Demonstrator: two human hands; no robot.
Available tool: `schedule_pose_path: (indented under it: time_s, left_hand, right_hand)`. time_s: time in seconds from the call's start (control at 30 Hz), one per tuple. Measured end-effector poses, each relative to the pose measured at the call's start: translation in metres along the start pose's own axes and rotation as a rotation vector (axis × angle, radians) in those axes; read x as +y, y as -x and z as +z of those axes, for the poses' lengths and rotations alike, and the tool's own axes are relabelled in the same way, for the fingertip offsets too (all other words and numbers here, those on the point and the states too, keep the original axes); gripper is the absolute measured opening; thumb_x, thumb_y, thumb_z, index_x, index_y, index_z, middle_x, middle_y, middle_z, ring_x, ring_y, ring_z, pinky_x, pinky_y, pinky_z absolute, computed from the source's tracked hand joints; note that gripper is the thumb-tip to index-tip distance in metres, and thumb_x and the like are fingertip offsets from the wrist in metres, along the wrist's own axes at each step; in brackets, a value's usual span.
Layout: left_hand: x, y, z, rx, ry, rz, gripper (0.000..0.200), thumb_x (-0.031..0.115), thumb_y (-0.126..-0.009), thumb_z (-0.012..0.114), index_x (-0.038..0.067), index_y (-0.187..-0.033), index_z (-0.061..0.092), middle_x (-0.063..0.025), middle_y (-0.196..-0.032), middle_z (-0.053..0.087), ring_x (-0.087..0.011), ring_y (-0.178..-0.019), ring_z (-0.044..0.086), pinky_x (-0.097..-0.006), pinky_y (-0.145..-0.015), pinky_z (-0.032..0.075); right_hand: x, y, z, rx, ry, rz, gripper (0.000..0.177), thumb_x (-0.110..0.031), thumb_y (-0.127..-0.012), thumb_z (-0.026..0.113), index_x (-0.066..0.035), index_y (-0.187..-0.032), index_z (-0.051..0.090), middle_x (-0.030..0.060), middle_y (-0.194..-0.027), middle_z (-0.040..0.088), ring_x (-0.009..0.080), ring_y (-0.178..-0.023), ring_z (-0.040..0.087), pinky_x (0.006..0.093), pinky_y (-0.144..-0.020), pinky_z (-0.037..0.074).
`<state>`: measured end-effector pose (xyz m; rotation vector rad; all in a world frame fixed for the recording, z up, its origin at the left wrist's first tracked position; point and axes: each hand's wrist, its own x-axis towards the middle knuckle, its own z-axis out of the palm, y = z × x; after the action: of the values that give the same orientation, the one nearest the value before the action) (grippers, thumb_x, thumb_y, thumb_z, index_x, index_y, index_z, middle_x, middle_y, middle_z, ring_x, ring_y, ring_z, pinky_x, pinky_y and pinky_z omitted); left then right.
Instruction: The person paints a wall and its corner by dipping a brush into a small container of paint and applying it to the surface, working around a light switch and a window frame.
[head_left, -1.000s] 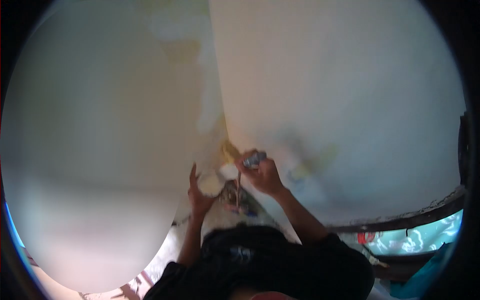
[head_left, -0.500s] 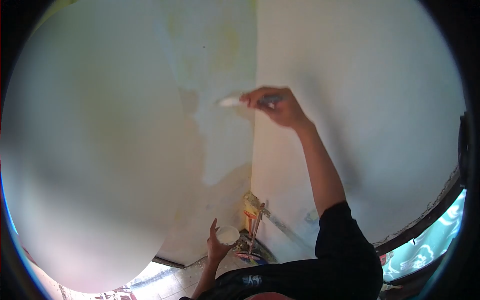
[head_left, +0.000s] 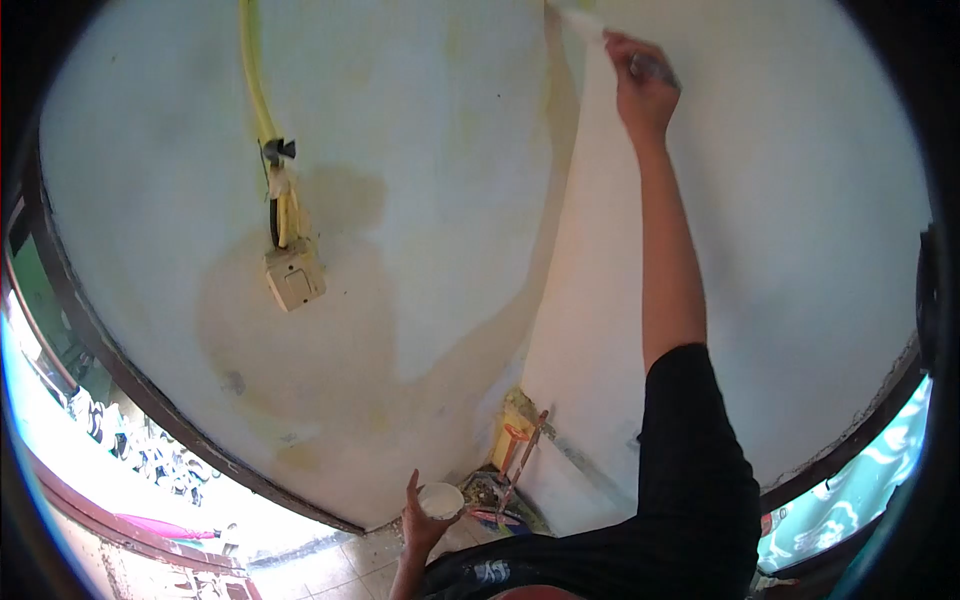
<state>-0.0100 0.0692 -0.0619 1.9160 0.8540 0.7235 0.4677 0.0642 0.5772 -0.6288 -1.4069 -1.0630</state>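
Patchy walls meet in a corner. Six o'clock: left hand wraps a white-filled cup; one o'clock: right hand pinches a brush.

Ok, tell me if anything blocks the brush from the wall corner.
Nothing visible does: the brush in the right hand is at the corner; the yellow pipe and switch box sit well left.

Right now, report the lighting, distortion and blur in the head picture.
Head view: strong fisheye, a black rim around a round image, the wall corner bowed; soft even daylight on the wall, blown-out glare at the lower left edge; the right hand and its brush slightly soft near the top; the left hand with the cup fairly sharp.
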Motion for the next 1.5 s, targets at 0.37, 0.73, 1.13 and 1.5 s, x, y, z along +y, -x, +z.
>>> schedule_pose_path:
  time_s: [0.37,0.73,1.13,1.5]
  left_hand:
    - [-0.011,-0.009,-0.019,-0.037,0.015,0.121,0.139,0.029,-0.06,0.109,0.016,-0.17,0.026,-0.0259,-0.131,0.069,-0.0434,-0.121,0.071,-0.0543,-0.102,0.06]
    - [-0.018,-0.004,-0.013,-0.073,0.046,0.098,0.138,0.039,-0.06,0.109,0.014,-0.169,0.028,-0.0264,-0.133,0.069,-0.0421,-0.121,0.072,-0.054,-0.101,0.061]
    - [-0.025,0.007,-0.033,0.021,0.024,0.052,0.136,0.034,-0.06,0.108,0.015,-0.169,0.03,-0.0261,-0.132,0.07,-0.0437,-0.12,0.072,-0.0537,-0.102,0.06]
    - [-0.027,0.0,-0.037,-0.012,-0.018,0.123,0.134,0.033,-0.061,0.108,0.012,-0.169,0.03,-0.0268,-0.132,0.07,-0.043,-0.122,0.071,-0.0539,-0.103,0.059]
  right_hand:
    - [-0.126,0.221,-0.061,-0.472,-0.134,0.616,0.012,0.009,-0.1,0.073,-0.001,-0.095,0.067,0.0143,-0.115,0.08,0.0234,-0.116,0.076,0.0349,-0.102,0.061]
    - [-0.066,0.024,-0.013,-0.611,-0.276,0.323,0.009,0.007,-0.1,0.072,0.0,-0.095,0.069,0.0134,-0.117,0.079,0.0216,-0.115,0.074,0.0359,-0.106,0.058]
    - [-0.106,0.056,0.071,-0.287,-0.066,0.092,0.009,0.002,-0.1,0.075,-0.003,-0.092,0.072,0.0052,-0.107,0.083,0.018,-0.114,0.079,0.031,-0.098,0.061]
    - [-0.163,0.125,-0.014,-0.965,-0.308,0.691,0.011,0.012,-0.096,0.072,0.002,-0.093,0.071,0.0098,-0.108,0.08,0.023,-0.118,0.075,0.0372,-0.106,0.061]
